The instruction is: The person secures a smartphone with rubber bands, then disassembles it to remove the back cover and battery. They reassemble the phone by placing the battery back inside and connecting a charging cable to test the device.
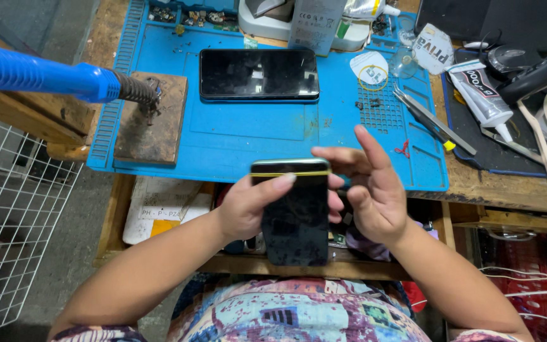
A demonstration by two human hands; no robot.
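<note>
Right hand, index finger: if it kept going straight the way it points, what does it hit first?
The right hand has its index finger aimed up and away over the blue silicone work mat. Likely first: the small cluster of dark screws, then the yellow rubber band; depth unclear.

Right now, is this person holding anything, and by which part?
Yes. The left hand holds a dark smartphone by its side edges, thumb across the upper glass. The right hand touches its top right corner, fingers spread.

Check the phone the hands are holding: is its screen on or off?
Off. The held phone shows a dark, unlit screen with only faint reflections. The left hand grips it; a yellow rubber band circles its top.
</note>
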